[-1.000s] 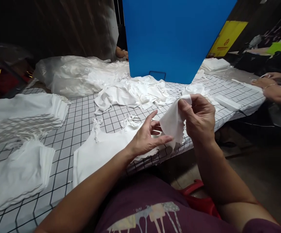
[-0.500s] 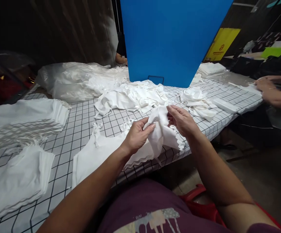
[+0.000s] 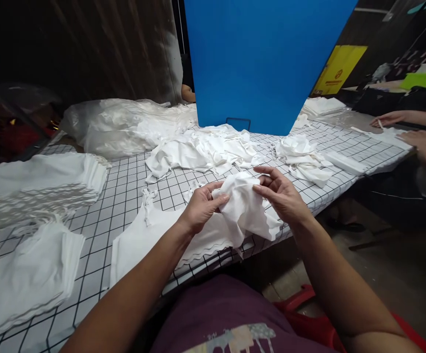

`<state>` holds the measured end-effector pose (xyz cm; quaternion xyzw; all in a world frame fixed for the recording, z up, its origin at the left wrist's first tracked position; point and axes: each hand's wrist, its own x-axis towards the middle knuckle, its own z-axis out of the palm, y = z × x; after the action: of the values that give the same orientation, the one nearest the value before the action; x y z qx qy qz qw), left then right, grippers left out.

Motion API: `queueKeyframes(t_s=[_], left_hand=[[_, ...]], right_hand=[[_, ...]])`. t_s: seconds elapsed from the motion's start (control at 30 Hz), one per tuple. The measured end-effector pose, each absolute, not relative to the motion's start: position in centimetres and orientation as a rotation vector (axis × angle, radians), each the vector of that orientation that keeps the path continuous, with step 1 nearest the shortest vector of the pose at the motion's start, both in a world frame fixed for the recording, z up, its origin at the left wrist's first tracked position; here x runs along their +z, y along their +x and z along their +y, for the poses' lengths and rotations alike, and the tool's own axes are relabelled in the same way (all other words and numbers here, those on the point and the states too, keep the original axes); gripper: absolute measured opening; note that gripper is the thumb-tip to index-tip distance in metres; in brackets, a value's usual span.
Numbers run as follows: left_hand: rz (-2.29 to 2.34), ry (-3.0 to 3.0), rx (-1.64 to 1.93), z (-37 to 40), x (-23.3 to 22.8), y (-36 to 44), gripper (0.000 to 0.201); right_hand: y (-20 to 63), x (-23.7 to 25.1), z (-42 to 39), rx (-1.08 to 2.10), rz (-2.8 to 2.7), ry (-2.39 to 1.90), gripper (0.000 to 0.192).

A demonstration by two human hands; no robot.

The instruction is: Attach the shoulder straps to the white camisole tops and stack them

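Note:
A crumpled white garment [image 3: 244, 208] with a scalloped edge is pinched between both my hands just above the checked table [image 3: 124, 189]. My left hand [image 3: 201, 206] grips its left side with thumb and fingers. My right hand [image 3: 281, 193] holds its right side, fingers spread over the cloth. Under them lies a flat stack of white garments [image 3: 150, 235] with tie straps, near the table's front edge.
Folded white stacks [image 3: 32, 186] sit at the left, and a lower folded stack [image 3: 25, 274] at the near left. Loose white pieces [image 3: 205, 149] and a smaller heap [image 3: 303, 157] lie behind. A blue panel [image 3: 260, 63] stands at the back. Another person's hands [image 3: 419, 135] work at the far right.
The raised white piece came down from my right hand's fingertips to the stack. My left hand closed on it, and both hands now bunch it together.

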<state>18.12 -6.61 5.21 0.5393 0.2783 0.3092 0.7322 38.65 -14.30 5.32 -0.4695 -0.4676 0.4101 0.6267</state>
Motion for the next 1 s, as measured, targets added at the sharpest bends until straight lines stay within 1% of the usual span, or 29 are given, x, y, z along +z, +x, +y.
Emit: queueKeyframes(t_s=[0.07,0.17,0.27,0.33,0.4,0.47,0.5,0.57,0.63,0.7,0.83,0.93,1.0], left_hand=[[0.683,1.217,0.661,-6.0,5.1,17.4,0.065],[0.831,1.451,0.673,-5.4,5.2,16.5,0.06],[0.971,1.844,0.89,-5.7,6.0,16.7,0.055],[0.878,2.018,0.972,-6.5,7.0,17.6,0.051],[0.69,2.078,0.899,-7.3,8.1,18.8,0.04],[0.595,2.065,0.794,-7.8,8.9,19.7,0.028],[0.586,2.046,0.766,-7.9,9.2,20.0,0.027],[0.592,2.0,0.763,-7.6,9.6,20.2,0.03],[0.586,1.932,0.805,-7.1,10.0,19.8,0.03],[0.585,1.846,0.904,-6.2,10.7,19.1,0.026],[0.616,1.758,1.227,-4.1,13.3,17.5,0.019],[0.65,1.747,1.465,-3.0,15.5,16.7,0.021],[0.663,1.743,1.601,-2.7,16.8,16.2,0.021]], right_hand=[[39.3,5.6,-14.4,0.874,-1.083,-1.085,0.049],[39.9,5.9,-14.7,0.817,-1.107,-1.098,0.044],[39.4,6.3,-14.8,0.787,-1.132,-1.105,0.042],[38.6,6.6,-14.6,0.813,-1.149,-1.094,0.042],[37.7,6.9,-14.2,0.868,-1.162,-1.056,0.042],[37.1,7.2,-13.9,0.891,-1.182,-1.013,0.039],[36.9,7.3,-13.8,0.881,-1.198,-0.996,0.037],[37.0,7.3,-13.9,0.852,-1.254,-0.974,0.037],[37.5,7.1,-14.4,0.85,-1.365,-0.981,0.045],[38.4,6.5,-15.1,0.9,-1.523,-1.037,0.048],[40.8,5.3,-16.0,1.011,-1.769,-1.241,0.029],[42.7,5.2,-16.3,1.008,-1.835,-1.367,0.026],[43.7,5.9,-16.6,1.021,-1.861,-1.393,0.022]])
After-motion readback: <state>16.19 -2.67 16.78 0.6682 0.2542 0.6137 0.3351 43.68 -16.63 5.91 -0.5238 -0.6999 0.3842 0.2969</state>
